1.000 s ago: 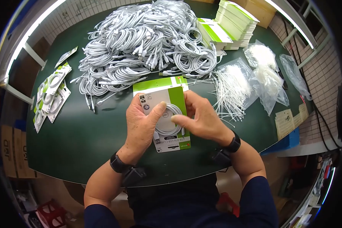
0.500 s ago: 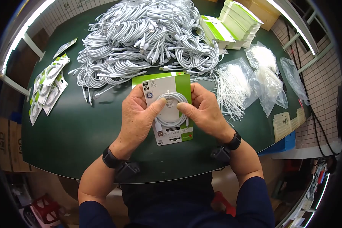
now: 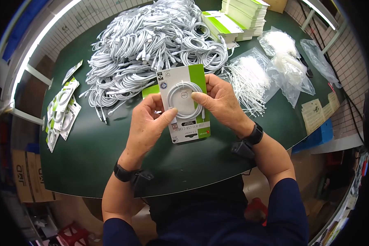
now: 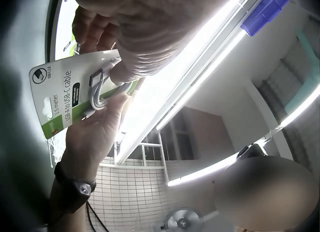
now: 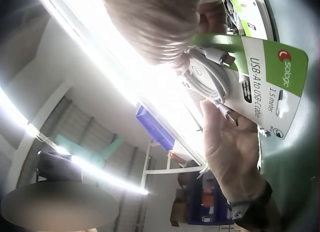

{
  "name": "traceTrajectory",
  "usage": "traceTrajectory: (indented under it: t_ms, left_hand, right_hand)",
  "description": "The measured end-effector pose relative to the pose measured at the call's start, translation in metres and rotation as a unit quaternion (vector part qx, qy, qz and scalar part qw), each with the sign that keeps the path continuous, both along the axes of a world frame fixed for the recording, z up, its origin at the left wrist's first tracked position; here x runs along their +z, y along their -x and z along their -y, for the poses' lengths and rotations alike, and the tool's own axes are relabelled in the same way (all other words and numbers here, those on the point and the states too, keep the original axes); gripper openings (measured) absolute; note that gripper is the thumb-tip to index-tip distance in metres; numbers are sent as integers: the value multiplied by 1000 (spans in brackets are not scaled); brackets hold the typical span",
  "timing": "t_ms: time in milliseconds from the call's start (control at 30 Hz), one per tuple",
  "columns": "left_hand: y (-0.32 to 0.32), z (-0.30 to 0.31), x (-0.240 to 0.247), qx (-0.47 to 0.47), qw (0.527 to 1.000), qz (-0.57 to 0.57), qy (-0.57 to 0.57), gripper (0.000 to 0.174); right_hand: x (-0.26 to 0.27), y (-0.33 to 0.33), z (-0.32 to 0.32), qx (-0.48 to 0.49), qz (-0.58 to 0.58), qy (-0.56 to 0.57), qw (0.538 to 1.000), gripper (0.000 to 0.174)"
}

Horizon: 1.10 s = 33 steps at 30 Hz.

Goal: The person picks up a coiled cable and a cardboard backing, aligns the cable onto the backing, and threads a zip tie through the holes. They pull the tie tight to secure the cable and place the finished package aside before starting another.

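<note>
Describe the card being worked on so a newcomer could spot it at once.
On the dark green table, just this side of the big pile of loose white cables, one white-and-green cable card is held up off the surface. The left hand and right hand pinch its sides, thumbs on the coiled cable. Unlike the finished cards lying flat at the table's left, it alone is lifted.

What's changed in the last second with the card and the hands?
The USB cable card has moved away from the person, toward the loose cable heap. The right hand swapped a finger laid across the coil for its thumb. The left hand still holds the card, thumb on the coil; heap and finished cards unchanged.
</note>
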State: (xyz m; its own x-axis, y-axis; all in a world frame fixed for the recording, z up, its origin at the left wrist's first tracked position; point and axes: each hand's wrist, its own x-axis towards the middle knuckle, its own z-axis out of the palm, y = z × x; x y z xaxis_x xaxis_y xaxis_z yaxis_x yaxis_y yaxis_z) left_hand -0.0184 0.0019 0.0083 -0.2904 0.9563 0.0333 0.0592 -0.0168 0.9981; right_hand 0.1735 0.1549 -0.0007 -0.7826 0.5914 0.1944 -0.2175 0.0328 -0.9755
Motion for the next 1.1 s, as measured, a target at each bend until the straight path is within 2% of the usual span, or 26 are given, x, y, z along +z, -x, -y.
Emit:
traceTrajectory:
  t_ms: [33,133,167,267,300,333,367,400,433,533,667,800,1000,1067,1100]
  left_hand:
    - [-1,1,1,-2,1000,-2,1,52]
    - [-9,5,8,-29,994,102,36,52]
    - [-12,5,7,-30,993,104,35,52]
    - [-19,5,9,77,994,-61,48,52]
    - [-22,6,12,77,994,-62,47,52]
    - [-25,8,15,124,964,-235,-30,52]
    - [-30,10,20,167,895,-398,-108,52]
    - [-35,11,23,205,792,-545,-181,52]
    - [-39,12,23,207,792,-545,-184,52]
    - [-50,17,19,116,782,-585,-183,43]
    - [-43,3,3,111,815,-519,-235,29]
    - [-34,3,-2,79,818,-506,-263,25]
    - [-27,5,-8,79,821,-496,-273,25]
    - [-25,4,-12,88,811,-506,-281,24]
    - [-25,5,-15,93,833,-472,-274,31]
  right_hand:
    - [-1,1,1,0,-7,-4,1000,37]
    - [2,2,8,1,-11,-3,1000,37]
    - [3,2,9,2,-12,-4,1000,37]
    - [2,4,11,-22,1,-11,1000,36]
    - [3,5,11,-34,6,-13,999,35]
    - [3,5,12,-35,4,-13,999,35]
    - [5,4,14,-45,9,-12,999,35]
    - [8,3,15,-54,15,-12,998,36]
    - [10,3,15,-64,21,-12,998,36]
    - [4,3,20,-46,0,-16,999,37]
    - [1,3,20,-27,-30,-5,999,40]
    - [1,4,23,-17,-45,-8,999,43]
    - [-1,4,23,-13,-21,-18,1000,44]
    - [-8,4,19,-54,37,-65,996,42]
    - [-6,3,19,-70,45,-96,992,41]
